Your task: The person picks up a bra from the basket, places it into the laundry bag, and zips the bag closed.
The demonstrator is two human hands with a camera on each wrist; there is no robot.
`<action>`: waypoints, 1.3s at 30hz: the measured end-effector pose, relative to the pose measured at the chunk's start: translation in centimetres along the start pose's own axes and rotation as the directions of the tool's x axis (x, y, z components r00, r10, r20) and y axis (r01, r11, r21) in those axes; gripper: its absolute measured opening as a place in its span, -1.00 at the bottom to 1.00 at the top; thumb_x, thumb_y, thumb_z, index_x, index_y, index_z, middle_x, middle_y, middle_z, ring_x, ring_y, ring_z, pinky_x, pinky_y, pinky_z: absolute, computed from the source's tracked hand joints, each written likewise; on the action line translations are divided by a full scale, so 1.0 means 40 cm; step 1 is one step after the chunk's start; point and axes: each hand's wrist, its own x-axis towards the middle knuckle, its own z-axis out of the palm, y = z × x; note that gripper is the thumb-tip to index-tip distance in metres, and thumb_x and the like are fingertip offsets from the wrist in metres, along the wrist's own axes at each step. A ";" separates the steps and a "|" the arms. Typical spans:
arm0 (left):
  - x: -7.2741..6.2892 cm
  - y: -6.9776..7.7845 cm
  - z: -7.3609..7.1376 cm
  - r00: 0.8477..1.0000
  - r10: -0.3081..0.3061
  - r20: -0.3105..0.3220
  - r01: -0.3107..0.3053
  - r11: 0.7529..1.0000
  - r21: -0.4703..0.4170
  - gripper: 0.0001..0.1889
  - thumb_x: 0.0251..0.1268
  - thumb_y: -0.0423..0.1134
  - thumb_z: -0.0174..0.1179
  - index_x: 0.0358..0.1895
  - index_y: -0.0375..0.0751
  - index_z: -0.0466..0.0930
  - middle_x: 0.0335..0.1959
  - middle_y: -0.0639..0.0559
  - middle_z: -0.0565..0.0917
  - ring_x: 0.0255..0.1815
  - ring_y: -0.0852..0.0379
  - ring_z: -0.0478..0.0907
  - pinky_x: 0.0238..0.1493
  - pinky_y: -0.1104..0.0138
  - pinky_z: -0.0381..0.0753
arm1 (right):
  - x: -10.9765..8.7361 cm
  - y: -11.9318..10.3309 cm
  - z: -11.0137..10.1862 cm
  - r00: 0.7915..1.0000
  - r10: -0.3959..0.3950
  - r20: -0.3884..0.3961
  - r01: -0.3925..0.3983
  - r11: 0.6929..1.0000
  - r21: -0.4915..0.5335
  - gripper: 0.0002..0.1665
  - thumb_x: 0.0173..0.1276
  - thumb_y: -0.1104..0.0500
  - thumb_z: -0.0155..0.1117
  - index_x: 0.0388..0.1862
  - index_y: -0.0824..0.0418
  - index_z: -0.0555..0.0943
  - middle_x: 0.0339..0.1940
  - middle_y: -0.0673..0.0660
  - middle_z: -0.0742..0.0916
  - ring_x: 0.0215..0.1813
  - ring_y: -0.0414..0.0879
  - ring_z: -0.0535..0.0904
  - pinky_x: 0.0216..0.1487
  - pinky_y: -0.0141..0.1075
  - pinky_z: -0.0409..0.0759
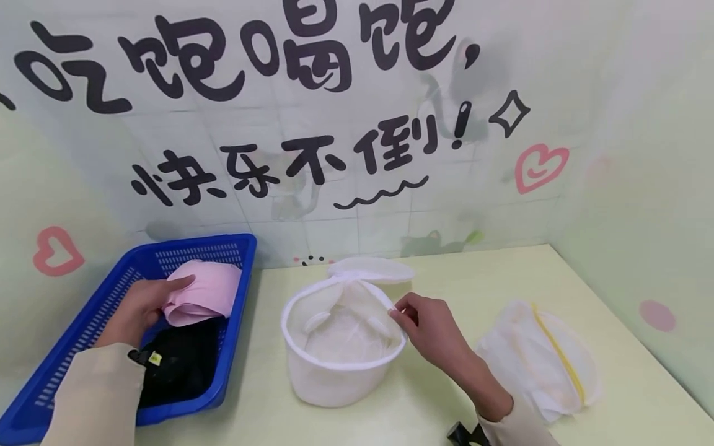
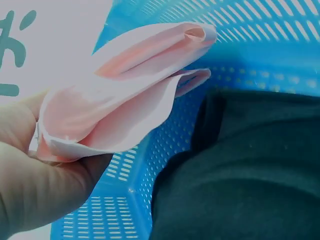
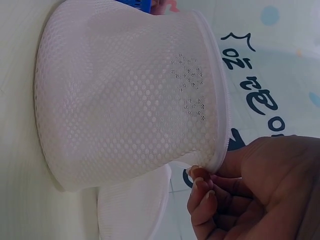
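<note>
A white mesh laundry bag (image 1: 334, 378) stands upright on the table, its round mouth facing up and its lid (image 1: 385, 271) folded back behind. My right hand (image 1: 432, 325) pinches the right side of the rim between thumb and fingers. In the right wrist view, the fingertips grip the bag's zippered edge (image 3: 220, 100). My left hand (image 1: 136, 306) holds a folded pink cloth (image 1: 209, 288) inside the blue basket (image 1: 223, 378). The left wrist view shows the pink cloth (image 2: 115, 100) gripped at one end, with its folds gaping. Black cloth (image 1: 186, 359) lies in the basket below it.
To the right lies a flattened white mesh bag (image 1: 519, 359) with a yellow zipper strip (image 1: 560, 353). A printed sheet (image 1: 346, 235) with large black characters hangs along the table's back edge. The pale yellow table (image 1: 468, 272) extends between basket and bags.
</note>
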 end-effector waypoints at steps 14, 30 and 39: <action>-0.035 0.045 -0.012 0.995 0.102 -0.007 -0.102 0.994 -0.024 0.01 0.22 0.21 0.16 0.38 -0.62 -0.02 0.01 -0.27 0.40 -0.37 0.12 0.48 -0.39 0.37 0.55 | 0.009 0.003 0.000 1.000 -0.031 -0.005 0.031 0.998 -0.046 -0.94 0.29 0.22 0.32 -0.36 0.18 0.62 -0.69 -0.14 0.50 -0.65 -0.27 0.34 -0.59 -0.36 0.38; -0.085 0.071 -0.077 0.984 0.179 -0.005 -0.176 0.964 -0.197 -0.05 0.20 0.08 0.25 0.33 -0.66 0.02 -0.41 0.16 0.47 -0.49 0.25 0.50 -0.41 0.39 0.58 | 0.009 -0.002 0.015 0.998 -0.064 -0.015 0.063 0.996 -0.056 -0.93 0.28 0.22 0.33 -0.37 0.17 0.62 -0.70 -0.16 0.48 -0.66 -0.28 0.33 -0.58 -0.36 0.38; -0.135 0.107 -0.058 0.967 0.212 0.142 -0.106 0.840 -0.533 -0.39 0.20 -0.12 0.31 0.19 -0.30 0.23 -0.47 0.13 0.62 -0.47 0.18 0.64 -0.39 0.34 0.63 | 0.001 0.001 0.009 0.999 -0.032 0.000 0.032 0.998 -0.059 -0.93 0.29 0.21 0.33 -0.37 0.17 0.62 -0.69 -0.14 0.49 -0.64 -0.26 0.34 -0.57 -0.36 0.39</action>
